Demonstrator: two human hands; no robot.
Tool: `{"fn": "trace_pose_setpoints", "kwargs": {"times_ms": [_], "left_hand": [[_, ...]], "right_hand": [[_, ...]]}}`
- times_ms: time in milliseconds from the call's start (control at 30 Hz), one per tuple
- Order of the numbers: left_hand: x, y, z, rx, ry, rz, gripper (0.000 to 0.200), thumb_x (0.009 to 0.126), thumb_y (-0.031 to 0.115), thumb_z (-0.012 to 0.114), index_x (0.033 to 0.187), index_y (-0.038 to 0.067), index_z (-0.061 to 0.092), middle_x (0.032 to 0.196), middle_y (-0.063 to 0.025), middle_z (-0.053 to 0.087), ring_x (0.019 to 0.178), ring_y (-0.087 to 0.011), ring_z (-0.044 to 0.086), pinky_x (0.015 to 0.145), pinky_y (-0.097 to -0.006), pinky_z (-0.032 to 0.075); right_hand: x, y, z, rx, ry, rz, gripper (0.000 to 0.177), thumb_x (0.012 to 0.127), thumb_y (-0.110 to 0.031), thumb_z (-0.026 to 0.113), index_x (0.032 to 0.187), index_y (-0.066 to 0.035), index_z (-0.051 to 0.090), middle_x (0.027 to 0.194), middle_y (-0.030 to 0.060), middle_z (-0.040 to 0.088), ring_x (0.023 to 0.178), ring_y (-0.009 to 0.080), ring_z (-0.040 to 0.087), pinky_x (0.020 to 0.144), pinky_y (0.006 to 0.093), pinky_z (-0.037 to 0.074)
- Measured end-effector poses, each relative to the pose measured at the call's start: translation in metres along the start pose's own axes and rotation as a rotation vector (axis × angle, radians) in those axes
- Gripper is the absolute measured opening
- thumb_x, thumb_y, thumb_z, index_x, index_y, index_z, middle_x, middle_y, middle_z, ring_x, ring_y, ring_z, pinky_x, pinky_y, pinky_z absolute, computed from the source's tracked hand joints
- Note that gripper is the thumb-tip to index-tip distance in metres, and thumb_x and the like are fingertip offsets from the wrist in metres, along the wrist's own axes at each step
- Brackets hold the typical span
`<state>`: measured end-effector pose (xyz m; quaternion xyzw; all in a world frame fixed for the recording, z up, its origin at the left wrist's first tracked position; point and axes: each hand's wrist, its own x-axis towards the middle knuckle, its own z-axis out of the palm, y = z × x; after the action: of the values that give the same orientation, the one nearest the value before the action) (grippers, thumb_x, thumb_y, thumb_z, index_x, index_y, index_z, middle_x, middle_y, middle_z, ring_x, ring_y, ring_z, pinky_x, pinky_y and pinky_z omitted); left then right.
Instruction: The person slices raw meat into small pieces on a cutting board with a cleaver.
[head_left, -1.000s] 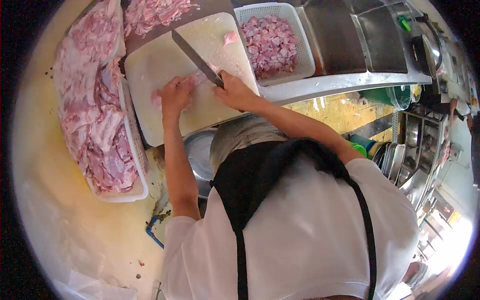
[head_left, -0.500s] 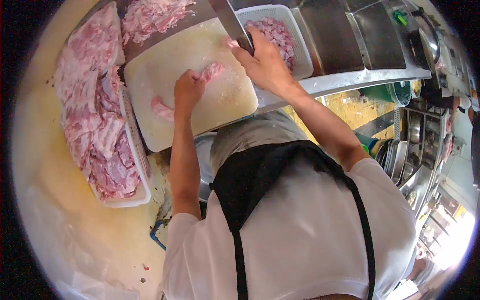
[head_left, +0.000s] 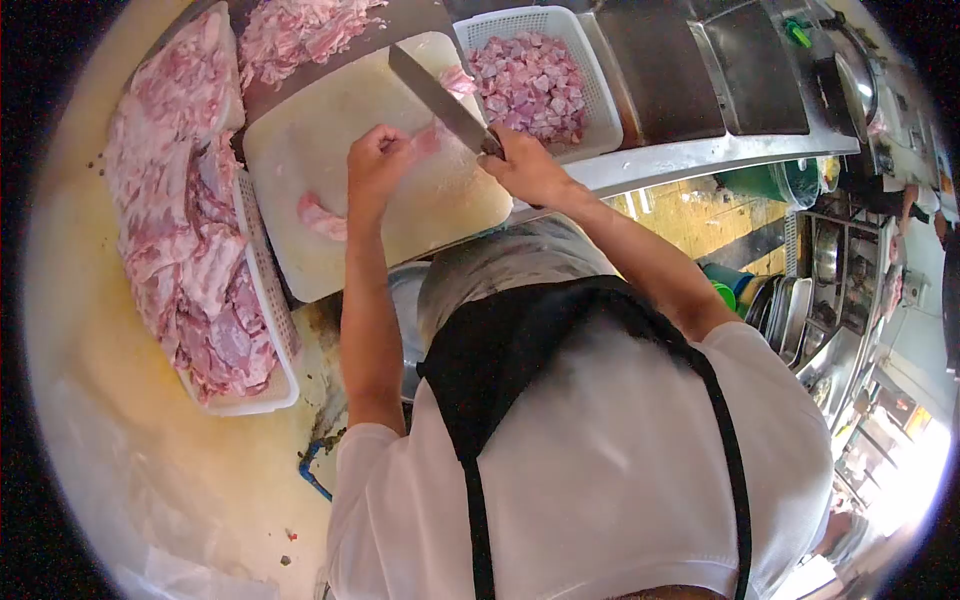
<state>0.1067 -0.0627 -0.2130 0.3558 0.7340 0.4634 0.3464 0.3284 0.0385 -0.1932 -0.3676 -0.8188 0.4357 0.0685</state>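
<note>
Centrally, a meat strip [head_left: 427, 142] extends over the cutting board [head_left: 300, 150], the fingers of the left hand [head_left: 374, 172] closed on its end; those of the right hand [head_left: 533, 172] grip the knife [head_left: 436, 100]; beside the board, a white basket [head_left: 604, 105] holds diced meat [head_left: 530, 88]

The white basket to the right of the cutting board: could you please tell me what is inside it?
The basket holds many small chunks of pink raw meat. Only the top of the pile shows; whatever lies beneath it is covered.
</note>
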Motion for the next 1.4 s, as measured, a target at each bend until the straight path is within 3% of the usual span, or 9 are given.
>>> {"fn": "trace_pose_setpoints", "kwargs": {"times_ms": [100,300,400,700,767,900,1067,1133,1400], "left_hand": [[-0.005,-0.011,0.003,0.412,0.073,0.139,0.016,0.076,0.014,0.061,0.083,-0.001,0.065,0.073,-0.0137,0.066,0.066,-0.0253,0.064,0.065,-0.0362,0.050],[-0.010,-0.013,-0.001,0.467,0.048,-0.002,0.019,0.077,0.018,0.060,0.085,0.002,0.066,0.076,-0.0154,0.068,0.072,-0.0308,0.066,0.068,-0.0389,0.050],[-0.018,-0.012,0.000,0.567,0.126,0.119,0.019,0.078,0.019,0.060,0.085,0.003,0.067,0.078,-0.0161,0.069,0.073,-0.0305,0.067,0.067,-0.0391,0.050],[-0.041,0.000,-0.046,0.418,0.145,-0.198,0.013,0.079,0.012,0.059,0.086,0.003,0.064,0.076,-0.0135,0.067,0.070,-0.0298,0.065,0.067,-0.0371,0.049],[-0.039,-0.019,-0.037,0.495,0.177,-0.020,0.012,0.078,0.012,0.060,0.087,0.004,0.063,0.076,-0.0134,0.066,0.070,-0.0302,0.064,0.067,-0.0378,0.049],[-0.038,-0.022,-0.006,0.613,0.217,0.260,0.011,0.078,0.014,0.064,0.086,0.007,0.063,0.078,-0.0132,0.064,0.074,-0.0322,0.064,0.067,-0.0414,0.049],[-0.036,-0.019,-0.013,0.663,0.120,0.119,0.015,0.077,0.015,0.064,0.090,0.008,0.065,0.089,-0.0138,0.066,0.079,-0.0337,0.064,0.068,-0.0433,0.049],[-0.038,-0.039,-0.031,0.530,0.178,0.165,0.023,0.075,0.014,0.064,0.098,0.008,0.066,0.101,-0.0143,0.067,0.088,-0.0339,0.063,0.073,-0.0426,0.050],[-0.099,-0.038,-0.091,1.080,0.162,0.228,0.031,0.070,0.013,0.067,0.100,0.008,0.066,0.127,-0.0103,0.056,0.111,-0.0379,0.051,0.083,-0.0504,0.045]], "right_hand": [[0.007,-0.021,-0.016,0.020,0.056,-0.043,0.037,0.088,-0.024,0.061,0.113,0.003,0.052,0.088,0.0278,0.062,0.085,0.0438,0.062,0.076,0.0489,0.047],[0.017,-0.063,-0.007,0.186,0.265,-0.131,0.038,0.089,-0.023,0.061,0.116,0.002,0.051,0.081,0.0246,0.063,0.076,0.0443,0.062,0.069,0.0478,0.048],[0.030,-0.004,0.047,0.007,-0.024,-0.059,0.036,0.090,-0.021,0.058,0.115,0.003,0.050,0.087,0.0290,0.064,0.084,0.0455,0.065,0.074,0.0525,0.050],[0.009,-0.079,-0.015,0.148,0.255,-0.175,0.039,0.089,-0.021,0.060,0.115,0.005,0.047,0.088,0.0306,0.063,0.086,0.0507,0.061,0.075,0.0542,0.049],[0.012,-0.077,0.009,0.198,0.301,-0.253,0.043,0.089,-0.022,0.059,0.118,0.008,0.045,0.087,0.0318,0.063,0.087,0.0531,0.060,0.077,0.0557,0.050],[0.011,-0.027,0.069,0.102,0.052,-0.206,0.044,0.088,-0.023,0.062,0.119,0.006,0.049,0.097,0.0338,0.061,0.093,0.0483,0.061,0.080,0.0519,0.047],[0.038,-0.009,0.028,0.026,0.005,-0.280,0.046,0.089,-0.024,0.061,0.122,0.006,0.048,0.096,0.0345,0.061,0.096,0.0476,0.062,0.081,0.0525,0.047],[0.028,-0.030,0.008,-0.028,0.029,0.078,0.048,0.088,-0.025,0.062,0.123,0.005,0.049,0.096,0.0321,0.063,0.097,0.0464,0.062,0.082,0.0518,0.048],[-0.033,-0.004,0.021,0.036,-0.320,-0.106,0.044,0.089,-0.026,0.063,0.119,0.003,0.051,0.095,0.0314,0.064,0.093,0.0463,0.063,0.080,0.0510,0.048]]}}
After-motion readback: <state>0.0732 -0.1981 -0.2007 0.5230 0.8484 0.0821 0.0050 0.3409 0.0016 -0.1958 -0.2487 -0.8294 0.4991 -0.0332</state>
